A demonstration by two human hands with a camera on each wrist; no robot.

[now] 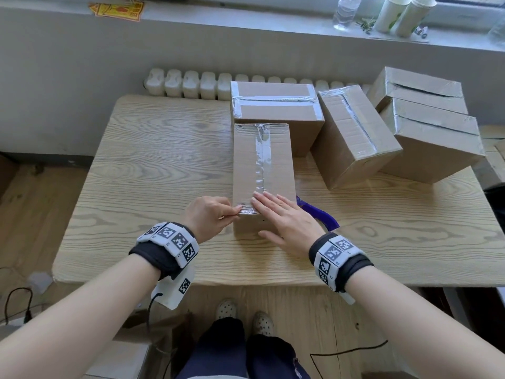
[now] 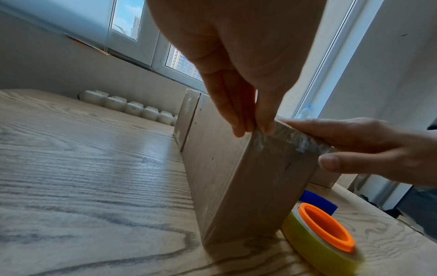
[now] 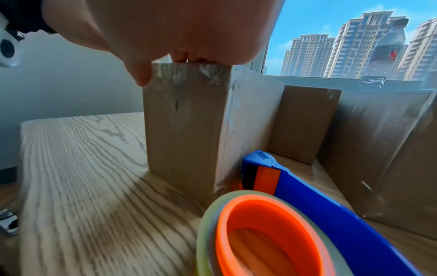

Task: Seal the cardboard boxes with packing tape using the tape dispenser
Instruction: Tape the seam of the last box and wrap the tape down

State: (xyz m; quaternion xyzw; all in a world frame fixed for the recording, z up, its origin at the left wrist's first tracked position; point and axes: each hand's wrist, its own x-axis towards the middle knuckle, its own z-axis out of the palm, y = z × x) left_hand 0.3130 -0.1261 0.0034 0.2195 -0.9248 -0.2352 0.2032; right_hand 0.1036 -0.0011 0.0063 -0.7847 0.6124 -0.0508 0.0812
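A narrow cardboard box [image 1: 262,165] stands in the middle of the table with a strip of clear tape [image 1: 261,157] running along its top seam. My left hand [image 1: 210,214] pinches the loose near end of that tape [image 2: 267,134] at the box's front top edge. My right hand [image 1: 284,217] lies flat on the box top beside it, fingers straight, pressing the tape down [image 3: 189,61]. The blue tape dispenser [image 1: 317,213] with its orange-cored roll [image 3: 262,235] lies on the table just right of the box [image 2: 248,186], partly hidden by my right hand.
Several taped cardboard boxes stand behind and to the right: one [image 1: 276,110] directly behind, a tilted one [image 1: 352,138], and two stacked [image 1: 426,124]. The wooden table [image 1: 153,170] has open surface on the left. A radiator [image 1: 191,83] and a windowsill with cups [image 1: 401,15] lie beyond.
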